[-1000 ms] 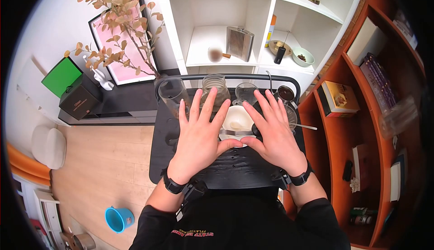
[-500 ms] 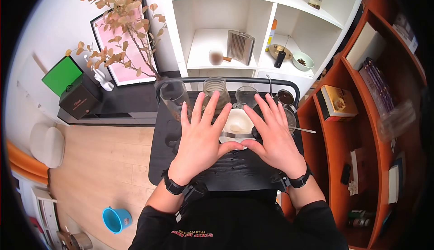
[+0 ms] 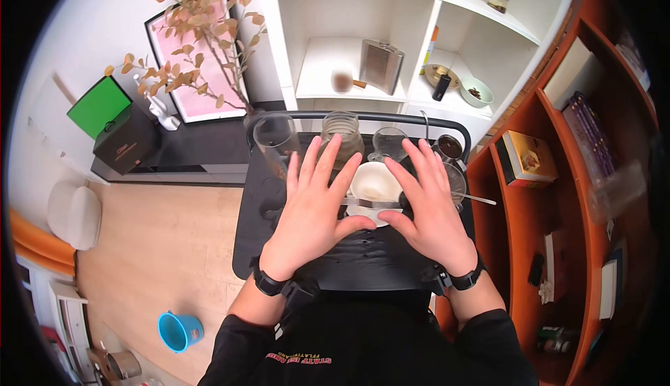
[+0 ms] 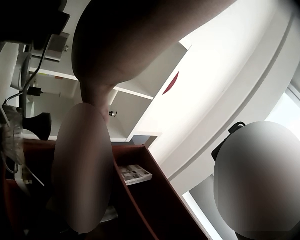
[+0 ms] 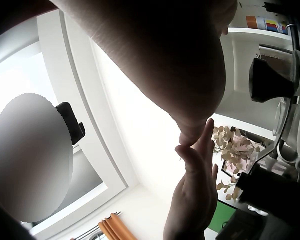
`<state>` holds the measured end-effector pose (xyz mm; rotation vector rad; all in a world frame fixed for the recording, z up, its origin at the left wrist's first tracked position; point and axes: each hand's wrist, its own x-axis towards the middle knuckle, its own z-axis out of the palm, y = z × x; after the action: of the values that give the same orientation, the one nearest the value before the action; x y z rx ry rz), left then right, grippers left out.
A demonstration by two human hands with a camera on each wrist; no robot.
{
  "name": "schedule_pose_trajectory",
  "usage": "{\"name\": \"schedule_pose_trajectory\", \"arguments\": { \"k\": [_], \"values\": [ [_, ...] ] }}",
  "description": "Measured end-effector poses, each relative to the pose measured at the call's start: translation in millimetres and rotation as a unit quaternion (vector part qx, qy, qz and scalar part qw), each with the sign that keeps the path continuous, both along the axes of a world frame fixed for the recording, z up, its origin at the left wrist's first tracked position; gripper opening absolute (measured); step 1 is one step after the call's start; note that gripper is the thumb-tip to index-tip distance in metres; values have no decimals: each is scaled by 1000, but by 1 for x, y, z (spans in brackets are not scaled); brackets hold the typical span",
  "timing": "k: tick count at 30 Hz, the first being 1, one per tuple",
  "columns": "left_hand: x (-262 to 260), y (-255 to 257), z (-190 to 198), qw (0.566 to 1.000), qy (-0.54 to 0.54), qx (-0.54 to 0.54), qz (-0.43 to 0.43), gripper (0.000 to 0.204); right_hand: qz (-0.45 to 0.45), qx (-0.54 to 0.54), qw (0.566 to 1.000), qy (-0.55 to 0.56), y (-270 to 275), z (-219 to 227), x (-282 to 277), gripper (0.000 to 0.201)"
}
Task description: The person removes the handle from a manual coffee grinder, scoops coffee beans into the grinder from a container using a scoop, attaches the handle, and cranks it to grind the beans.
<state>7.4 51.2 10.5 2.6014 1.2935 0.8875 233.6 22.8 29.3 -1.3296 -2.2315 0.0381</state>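
Observation:
Both hands hover palm down over the black tray table, holding nothing. My left hand has its fingers spread and pointing away from me; the thumb reaches toward the middle. Mirroring it, my right hand has straight fingers, its thumb tip close to the left one. Between them in the head view stands a white bowl-like vessel, with a metal strip across its near side. Beyond the left fingertips is a ribbed glass jar. The right wrist view shows the left hand from below.
A tall glass, a small glass pitcher and a dark-filled cup line the tray's far side. A glass with a thin stick sits at the right. White shelves, a brown bookcase and a blue bucket surround it.
The head view has shifted slightly. Both hands keep their spread pose over the tray, and the thumb tips now stand a little farther apart.

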Motion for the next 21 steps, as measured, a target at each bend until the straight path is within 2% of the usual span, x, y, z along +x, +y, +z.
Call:
{"name": "schedule_pose_trajectory", "arguments": {
  "k": [2, 3, 5, 7, 9, 10, 13, 15, 17, 19, 21],
  "values": [
    [-22, 3, -11, 992, -116, -25, -34, 93, 24, 18, 998, 56, 0, -2, -3, 63],
    [-32, 2, -19, 986, -167, -20, -19, 92, 31, 18, 998, 56, 1, -3, -6, 63],
    [-46, 3, -42, 960, -260, -98, -30, 92, 137, -51, 981, 128, 0, -7, -12, 56],
    [-47, 1, -62, 938, -292, -181, -37, 92, 152, -28, 982, 109, 4, -8, -27, 51],
    [-38, 0, -79, 927, -300, -218, -54, 92, 149, -51, 987, 32, 11, -12, -38, 48],
    [-30, -1, -83, 927, -303, -218, -43, 92, 138, -23, 990, -8, 14, -13, -42, 47],
    [-13, -7, -80, 922, -307, -235, 2, 83, 111, -11, 993, -35, 18, -16, -49, 47],
    [-9, -7, -80, 875, -365, -317, 3, 75, 110, -49, 991, -60, 19, -13, -51, 46],
    [-5, -6, -90, 871, -378, -313, -7, 72, 102, -88, 987, -84, 21, -13, -51, 45],
    [-3, -5, -101, 898, -364, -245, -16, 72, 114, -123, 981, -99, 25, -16, -52, 42],
    [1, -7, -109, 885, -387, -258, -12, 73, 113, -126, 981, -96, 26, -18, -53, 41]
  ]
}}
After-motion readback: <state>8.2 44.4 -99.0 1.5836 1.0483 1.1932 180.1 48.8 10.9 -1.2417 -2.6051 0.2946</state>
